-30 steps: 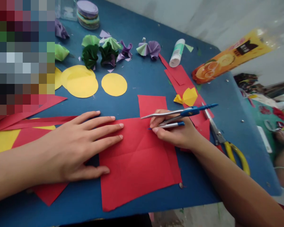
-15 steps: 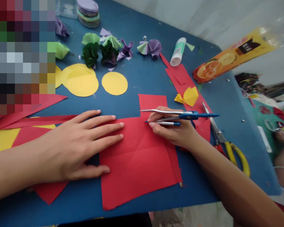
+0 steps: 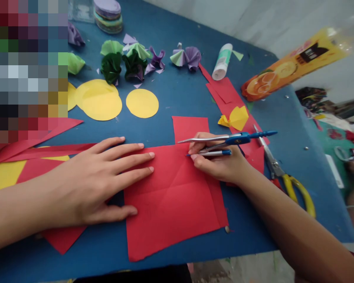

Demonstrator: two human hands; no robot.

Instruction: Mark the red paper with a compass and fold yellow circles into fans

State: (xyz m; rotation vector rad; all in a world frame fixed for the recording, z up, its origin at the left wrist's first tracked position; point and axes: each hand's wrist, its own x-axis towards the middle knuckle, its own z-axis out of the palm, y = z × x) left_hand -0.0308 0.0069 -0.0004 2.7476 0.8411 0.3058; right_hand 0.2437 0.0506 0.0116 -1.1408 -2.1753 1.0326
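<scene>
A creased sheet of red paper (image 3: 171, 212) lies in front of me on the blue table. My left hand (image 3: 103, 181) rests flat with its fingers spread, fingertips on the sheet's left part. In my right hand (image 3: 215, 157) is a drawing compass (image 3: 238, 138), pinched between thumb and fingers. Its blue tip touches or hovers just over the upper right of the sheet; I cannot tell which. The metal leg points left above the far edge. Another red piece (image 3: 190, 127) sticks out behind the sheet.
Yellow paper circles (image 3: 142, 103), folded green and purple paper shapes (image 3: 135, 63) and a glue stick (image 3: 223, 62) lie farther back. Scissors (image 3: 273, 165) with yellow handles and red strips are on the right. An orange-yellow drink bottle (image 3: 286, 70) is near the wall.
My right hand and the compass have shifted a little to the right and slightly nearer to me over the red paper. The left hand has stayed in place.
</scene>
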